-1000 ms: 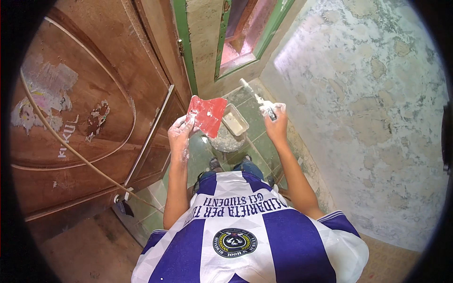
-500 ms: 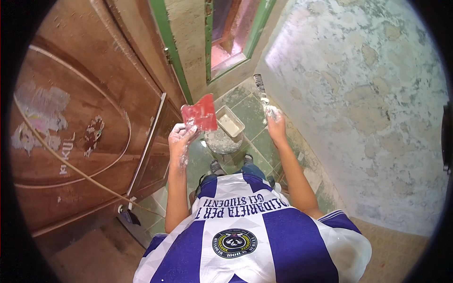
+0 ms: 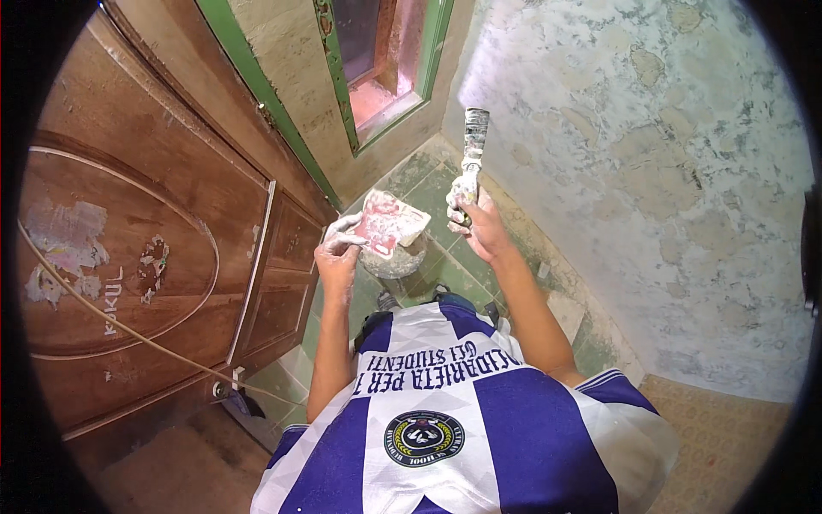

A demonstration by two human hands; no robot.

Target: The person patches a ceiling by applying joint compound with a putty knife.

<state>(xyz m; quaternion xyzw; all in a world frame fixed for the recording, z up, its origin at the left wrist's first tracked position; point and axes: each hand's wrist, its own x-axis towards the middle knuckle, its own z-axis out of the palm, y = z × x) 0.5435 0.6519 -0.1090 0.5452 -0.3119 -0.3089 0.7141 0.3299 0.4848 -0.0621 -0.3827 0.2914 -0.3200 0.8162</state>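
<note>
My left hand (image 3: 337,255), whitened with putty on the fingers, pinches a red plastic spreader (image 3: 375,230) by its near-left edge. White putty is smeared over the spreader's upward face. In my right hand (image 3: 482,226) is a putty knife (image 3: 474,141), its handle wrapped by my fingers and its blade pointing away from me. Putty crusts the knife's handle and part of the blade. The two tools are apart. Behind the spreader, a pale rectangular tub (image 3: 417,224) is partly hidden; it rests on a round grey stand (image 3: 396,264) spotted with white.
A patched, whitish wall (image 3: 616,171) rises on the right. On the left is a brown wooden door (image 3: 171,214) with a cable (image 3: 128,313) across it. A green-framed window (image 3: 390,77) sits ahead, above green floor tiles (image 3: 419,184).
The red spreader has turned, now showing its putty-smeared face and covering part of the tub. The putty knife has swung more upright, its blade broader in view. My view has shifted slightly.
</note>
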